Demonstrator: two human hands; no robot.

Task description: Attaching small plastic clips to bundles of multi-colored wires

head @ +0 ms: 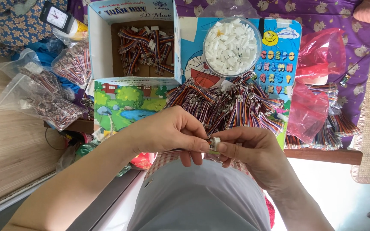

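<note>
Below cluttered table point(322, 155) — left hand point(170, 132) and right hand point(247, 149) curl, pinching one white connector point(214, 143).

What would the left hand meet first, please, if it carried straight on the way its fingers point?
Probably the small white connector pinched at its fingertips, then the right hand just behind it; depth is unclear.

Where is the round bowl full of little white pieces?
In the head view, the clear bowl sits top centre on the cartoon board, right of the cardboard box, behind the wire pile.
</note>
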